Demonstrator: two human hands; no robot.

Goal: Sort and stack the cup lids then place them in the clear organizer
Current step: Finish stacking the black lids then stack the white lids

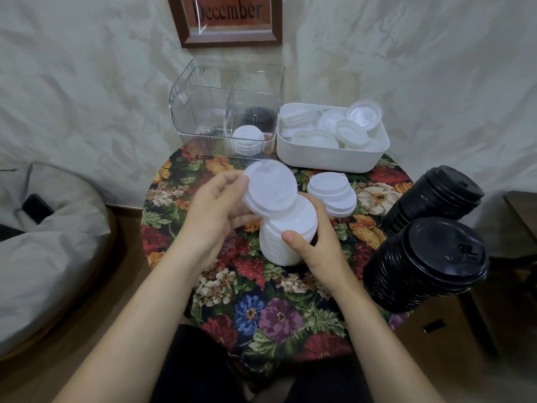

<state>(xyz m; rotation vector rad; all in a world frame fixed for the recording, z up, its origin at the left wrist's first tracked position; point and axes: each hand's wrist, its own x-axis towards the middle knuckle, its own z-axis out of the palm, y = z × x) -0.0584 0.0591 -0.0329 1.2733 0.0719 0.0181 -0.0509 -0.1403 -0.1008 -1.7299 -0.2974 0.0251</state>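
My left hand pinches a few white lids between thumb and curled fingers. They are tilted, their flat face turned toward the camera, and slightly blurred. My right hand is wrapped round the tall white stack, thumb in front and fingers behind. Both sit at the centre of the frame, and the held lids overlap the top of the stack.

Surface: a small round table under a flowered cloth. A short white stack stands just right of my hands.

At the table's far edge, upper centre, is the clear organizer, which has dividers. White lids lie in its front right compartment, and something dark shows behind them. A white bin touches the organizer's right side and holds loose pale lids lying at all angles.

Two tall stacks of black lids stand at the right edge of the frame, one behind the other.

Room: creased pale fabric covers the wall. A dark wooden frame at top centre reads "December". A grey cushion lies at the left with a dark flat object resting on it. The floor is wood.
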